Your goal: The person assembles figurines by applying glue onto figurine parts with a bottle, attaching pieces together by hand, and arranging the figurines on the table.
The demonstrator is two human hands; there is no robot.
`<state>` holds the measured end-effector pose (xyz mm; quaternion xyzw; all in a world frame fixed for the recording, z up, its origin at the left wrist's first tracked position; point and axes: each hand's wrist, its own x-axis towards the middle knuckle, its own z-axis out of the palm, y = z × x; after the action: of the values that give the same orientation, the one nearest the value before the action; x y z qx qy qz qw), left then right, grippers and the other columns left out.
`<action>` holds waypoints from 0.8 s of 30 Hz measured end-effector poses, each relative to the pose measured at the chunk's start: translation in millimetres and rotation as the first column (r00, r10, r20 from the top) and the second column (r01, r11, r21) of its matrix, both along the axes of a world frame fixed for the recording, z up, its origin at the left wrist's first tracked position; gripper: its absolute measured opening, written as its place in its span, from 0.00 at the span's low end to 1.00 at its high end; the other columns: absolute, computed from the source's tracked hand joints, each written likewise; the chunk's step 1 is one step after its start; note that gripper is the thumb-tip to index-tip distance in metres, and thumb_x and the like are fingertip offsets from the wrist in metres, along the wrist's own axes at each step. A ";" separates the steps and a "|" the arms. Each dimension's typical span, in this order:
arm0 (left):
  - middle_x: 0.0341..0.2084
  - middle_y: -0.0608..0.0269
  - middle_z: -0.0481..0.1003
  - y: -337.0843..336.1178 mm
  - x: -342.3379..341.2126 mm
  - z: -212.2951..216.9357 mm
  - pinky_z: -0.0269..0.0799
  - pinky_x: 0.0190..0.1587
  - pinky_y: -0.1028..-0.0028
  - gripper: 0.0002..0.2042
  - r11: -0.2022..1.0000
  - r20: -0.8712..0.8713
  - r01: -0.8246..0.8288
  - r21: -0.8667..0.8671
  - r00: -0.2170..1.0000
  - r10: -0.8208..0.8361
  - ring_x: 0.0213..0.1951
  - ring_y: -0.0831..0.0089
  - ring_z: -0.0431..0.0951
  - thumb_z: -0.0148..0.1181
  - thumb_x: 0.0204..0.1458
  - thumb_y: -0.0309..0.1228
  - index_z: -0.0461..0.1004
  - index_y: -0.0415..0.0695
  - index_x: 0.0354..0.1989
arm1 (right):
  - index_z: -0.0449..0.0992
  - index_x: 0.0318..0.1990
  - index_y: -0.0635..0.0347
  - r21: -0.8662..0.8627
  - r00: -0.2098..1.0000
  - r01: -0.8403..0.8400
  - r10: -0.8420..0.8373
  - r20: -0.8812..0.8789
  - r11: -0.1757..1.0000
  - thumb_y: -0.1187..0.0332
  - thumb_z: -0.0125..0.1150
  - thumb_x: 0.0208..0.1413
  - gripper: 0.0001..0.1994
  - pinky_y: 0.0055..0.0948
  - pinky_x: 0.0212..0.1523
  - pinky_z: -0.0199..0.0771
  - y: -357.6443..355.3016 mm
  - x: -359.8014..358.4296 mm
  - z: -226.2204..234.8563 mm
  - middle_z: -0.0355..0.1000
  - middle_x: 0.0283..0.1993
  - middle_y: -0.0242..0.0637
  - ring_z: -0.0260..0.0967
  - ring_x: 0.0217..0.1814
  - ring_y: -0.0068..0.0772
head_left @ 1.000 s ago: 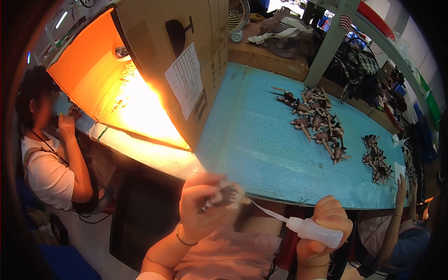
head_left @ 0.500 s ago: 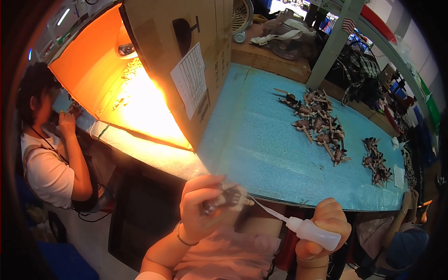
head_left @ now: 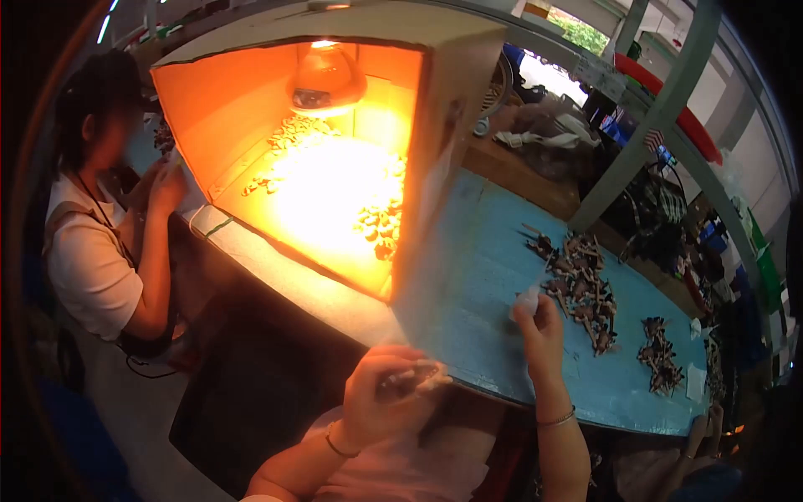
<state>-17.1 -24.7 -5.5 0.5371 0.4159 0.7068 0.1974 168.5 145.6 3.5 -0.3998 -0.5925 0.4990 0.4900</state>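
Bottle (head_left: 528,299), right of centre: whitish plastic; box (head_left: 238,113), upper centre: matt cardboard; post (head_left: 624,166), upper right: painted metal; table top (head_left: 473,314): smooth

bottle (head_left: 529,298): whitish | held figurine (head_left: 405,381): brown, beige | tabletop (head_left: 481,276): blue | box interior (head_left: 238,96): orange | cloth (head_left: 671,203): dark plaid

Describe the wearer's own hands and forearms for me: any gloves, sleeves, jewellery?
Both the left hand and the right hand are ungloved, and the visible forearms are bare. The left wrist has a thin band, its colour unclear in the warm light; the right wrist has a slim, silvery bracelet. No cables or markings show.
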 end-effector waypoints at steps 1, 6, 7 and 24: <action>0.42 0.51 0.66 -1.2 -3.1 -1.5 0.71 0.44 0.73 0.19 1.000 0.009 0.020 -0.020 1.000 -0.020 0.41 0.68 0.73 0.61 0.42 0.18 0.60 0.40 0.41 | 0.64 0.45 0.65 0.124 0.966 0.035 -0.066 0.250 0.992 0.69 0.59 0.50 0.17 0.25 0.44 0.65 14.2 -0.3 -5.4 0.69 0.37 0.40 0.67 0.41 0.30; 0.40 0.52 0.68 -11.8 -22.7 -6.1 0.71 0.45 0.73 0.18 0.999 0.103 0.005 -0.053 0.995 0.001 0.41 0.70 0.73 0.60 0.43 0.18 0.60 0.40 0.41 | 0.64 0.47 0.66 0.266 0.787 0.052 -0.203 0.582 0.963 0.69 0.62 0.46 0.21 0.31 0.42 0.63 46.1 -0.1 -26.4 0.67 0.40 0.41 0.64 0.41 0.35; 0.40 0.52 0.68 -16.0 -31.3 -7.9 0.71 0.45 0.73 0.18 0.999 0.106 -0.011 -0.049 0.994 0.016 0.41 0.70 0.73 0.60 0.43 0.18 0.60 0.40 0.41 | 0.64 0.47 0.66 0.459 0.706 0.055 -0.359 0.610 0.887 0.71 0.61 0.46 0.20 0.31 0.42 0.63 35.4 -3.5 -20.9 0.65 0.41 0.42 0.63 0.41 0.36; 0.36 0.57 0.70 -61.4 -71.2 5.3 0.68 0.37 0.74 0.16 0.973 0.491 -0.209 -0.102 0.840 0.232 0.36 0.70 0.72 0.56 0.50 0.35 0.62 0.41 0.42 | 0.72 0.31 0.61 0.681 0.284 -0.392 -0.623 0.729 0.618 0.68 0.49 0.47 0.08 0.32 0.37 0.63 -9.1 -287.6 -20.1 0.67 0.34 0.41 0.62 0.37 0.37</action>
<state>-88.3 -86.1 -0.2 0.2802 0.4250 0.8302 0.2274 -119.1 136.6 -16.5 -0.4066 -0.8712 -0.1943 0.1947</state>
